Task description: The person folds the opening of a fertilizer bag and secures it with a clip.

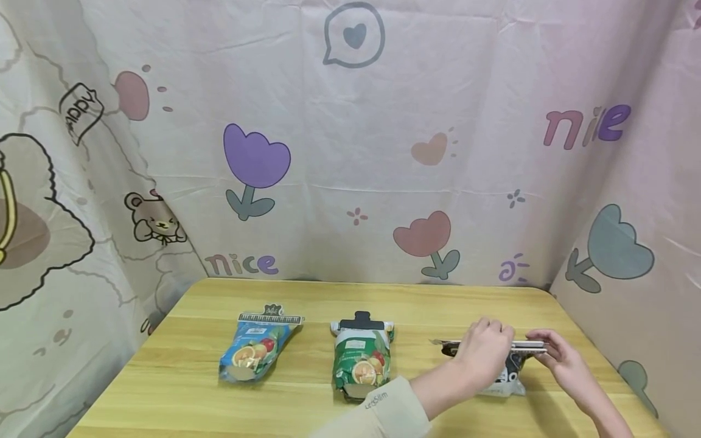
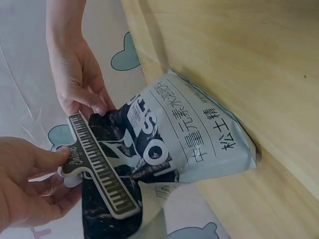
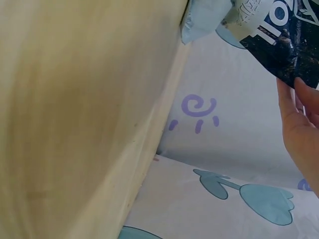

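A black and silver-grey bag (image 2: 192, 134) with white lettering rests at the table's right side. Across its dark top lies a clip (image 2: 104, 172) with a piano-key pattern. My left hand (image 2: 27, 184) pinches the clip's handle between thumb and fingers; in the head view that left hand (image 1: 484, 353) covers part of the clip. With thumb and fingers, my right hand (image 2: 82, 79) pinches the bag's top edge near the clip's end. In the right wrist view the right hand (image 3: 304, 117) shows at the bag's dark corner.
On the wooden table (image 1: 219, 413), a blue bag (image 1: 254, 350) with a piano-key clip lies at left. A green bag (image 1: 361, 362) with a black clip (image 1: 361, 322) lies in the middle. A printed curtain (image 1: 339, 152) hangs behind and beside the table.
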Available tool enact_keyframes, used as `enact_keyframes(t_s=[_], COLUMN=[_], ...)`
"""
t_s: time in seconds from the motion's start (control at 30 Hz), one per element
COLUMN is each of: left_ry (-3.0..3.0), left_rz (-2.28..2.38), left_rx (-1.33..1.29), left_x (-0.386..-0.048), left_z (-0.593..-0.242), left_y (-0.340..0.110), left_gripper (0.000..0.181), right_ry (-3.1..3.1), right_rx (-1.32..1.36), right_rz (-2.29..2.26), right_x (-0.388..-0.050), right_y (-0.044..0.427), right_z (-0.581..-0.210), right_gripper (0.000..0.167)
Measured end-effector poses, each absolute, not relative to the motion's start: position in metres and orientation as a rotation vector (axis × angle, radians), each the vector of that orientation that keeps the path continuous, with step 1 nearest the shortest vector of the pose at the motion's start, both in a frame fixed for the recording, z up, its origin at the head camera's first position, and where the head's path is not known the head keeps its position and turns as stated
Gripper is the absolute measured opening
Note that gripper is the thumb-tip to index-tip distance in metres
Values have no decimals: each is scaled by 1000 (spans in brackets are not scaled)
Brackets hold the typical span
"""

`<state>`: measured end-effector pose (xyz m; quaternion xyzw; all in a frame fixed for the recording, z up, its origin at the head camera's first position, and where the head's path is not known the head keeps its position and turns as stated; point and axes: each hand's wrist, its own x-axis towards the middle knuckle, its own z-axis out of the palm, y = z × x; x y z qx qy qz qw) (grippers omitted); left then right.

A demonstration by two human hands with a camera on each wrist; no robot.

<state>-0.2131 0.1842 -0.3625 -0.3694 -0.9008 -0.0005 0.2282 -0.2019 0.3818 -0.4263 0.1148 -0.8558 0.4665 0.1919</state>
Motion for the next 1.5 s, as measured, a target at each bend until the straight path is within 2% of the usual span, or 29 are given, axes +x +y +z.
enact_keyframes(t_s=[0.1,0.53,0.8,0.9,1.1,1.33,1.4,1.5], left_ry=[-2461,-2573,-2603,-2596,-2344,-2043,-1981,-1987], left_rz=[43,126,0,-337,-1382,-1985,-2175,-2374], left_rx=[-987,-913,-846,-723,-328,35,132,205], left_x=[-213,-213,-221,-224,-228,-226,-225,-223], left_z=[-364,-370,-377,-381,-392,-408,-412,-419], left_y=[188,198,185,177,163,156,155,153], left_gripper=[20,22,39,48,58,84,87,80], right_ry=[-2416,-2446,-2475,-2490,-2496,-2499,-2495,-2490], right_rx=[320,292,232,210,196,165,163,161], right_rz=[1270,1191,1152,1134,1113,1131,1130,1122], right_x=[-203,-204,-203,-204,-206,-206,-207,-207], right_y=[381,378,377,376,376,375,375,375], right_z=[-426,-428,-425,-424,-424,-422,-422,-422], right_gripper=[27,26,23,23,23,22,21,21])
